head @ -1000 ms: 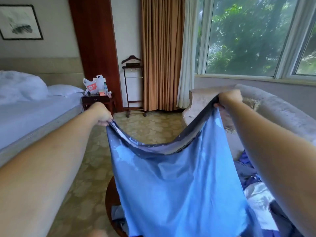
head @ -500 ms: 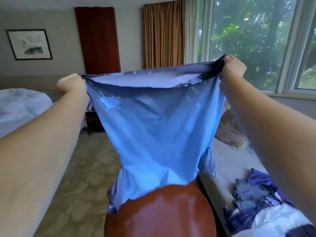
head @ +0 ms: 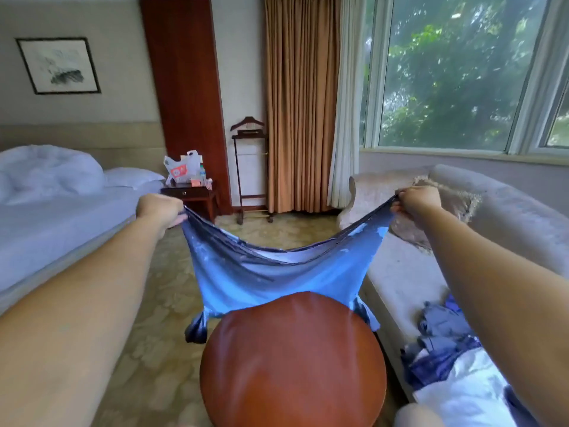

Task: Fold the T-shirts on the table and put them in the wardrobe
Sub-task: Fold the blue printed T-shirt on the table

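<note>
Hotel-style bedroom, daylight coming through a large white-framed window (head: 446,72) at 1 o'clock. At 6 o'clock a round, glossy red-brown wooden counter (head: 292,365) is standing on patterned beige carpet (head: 147,318).

Both arms are reaching forward. Left hand (head: 160,209), at 10 o'clock, is gripping one corner of a light blue T-shirt (head: 277,278), fingers curled round the cloth. Right hand (head: 415,198), at 2 o'clock, is pinching the opposite corner. Hands are holding well apart, and the held edge is sagging in a curve between them.

T-shirt is hanging in the air beyond the counter's far rim, its lower part dropping behind that rim, one sleeve showing at each side. Whether the cloth is touching the counter cannot be told.

At 3 to 4 o'clock a pale grey upholstered sofa (head: 508,217) is carrying a heap of blue, grey and white clothes (head: 443,334) on its seat. A fringed tan cushion (head: 446,211) is leaning just behind the right hand.

White-sheeted bed (head: 46,229) is lying at 9 o'clock. Dark wooden nightstand (head: 191,194) at 11 o'clock is bearing a white plastic bag (head: 181,169). Wooden valet stand (head: 249,167) is standing at 12 o'clock, just beside long tan curtains (head: 298,103).
</note>
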{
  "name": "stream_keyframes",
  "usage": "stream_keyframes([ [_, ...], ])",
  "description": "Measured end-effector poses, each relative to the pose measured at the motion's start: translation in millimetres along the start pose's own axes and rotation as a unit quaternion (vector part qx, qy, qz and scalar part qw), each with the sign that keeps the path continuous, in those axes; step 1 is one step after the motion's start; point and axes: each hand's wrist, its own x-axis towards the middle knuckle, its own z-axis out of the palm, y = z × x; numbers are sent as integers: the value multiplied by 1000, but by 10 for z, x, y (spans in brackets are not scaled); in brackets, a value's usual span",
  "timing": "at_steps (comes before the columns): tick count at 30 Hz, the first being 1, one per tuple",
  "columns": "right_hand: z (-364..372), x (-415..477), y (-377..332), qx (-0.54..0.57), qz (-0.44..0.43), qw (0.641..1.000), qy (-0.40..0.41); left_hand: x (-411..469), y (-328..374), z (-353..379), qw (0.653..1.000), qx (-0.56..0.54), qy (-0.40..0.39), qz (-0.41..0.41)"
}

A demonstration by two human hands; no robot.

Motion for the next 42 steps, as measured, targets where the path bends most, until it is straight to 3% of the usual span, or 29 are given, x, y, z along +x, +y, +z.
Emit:
stream_keyframes([
  [6, -215, -151, 332, -64, -42, 997, -22, -140, -501, 68, 990, 85, -107, -20],
  [11, -465, -455, 356, -86, -26, 988, -124, -360, -655, -26, 965, 160, -199, -52],
  [19, -811, -802, 247, -40, -56, 979, -190, -789, -634, -338, 952, 184, -244, -15],
  [21, -951, -871, 252, -37, -60, 977, -199, -873, -633, -446, 928, 254, -271, -17],
  [24, -1187, -928, 304, -101, -13, 971, -217, -995, -688, -592, 856, 379, -347, -47],
  [26, -1324, -988, 394, -243, 70, 929, -269, -1058, -803, -604, 793, 438, -414, -91],
  [28, -1386, -1038, 550, -438, 149, 831, -308, -1095, -960, -531, 732, 475, -465, -150],
  [30, -1320, -1057, 766, -564, 188, 741, -312, -1079, -1159, -391, 701, 506, -469, -181],
  [33, -999, -952, 1109, -594, 159, 730, -300, -1020, -1417, -105, 698, 546, -439, -149],
  [37, -320, -821, 1563, -577, 86, 751, -309, -846, -1773, 446, 742, 536, -402, -11],
  [39, 41, -805, 1822, -604, 34, 728, -322, -771, -2002, 755, 755, 521, -396, 43],
  [42, 529, -776, 2332, -629, 1, 692, -355, -693, -2399, 1184, 767, 501, -399, 41],
])
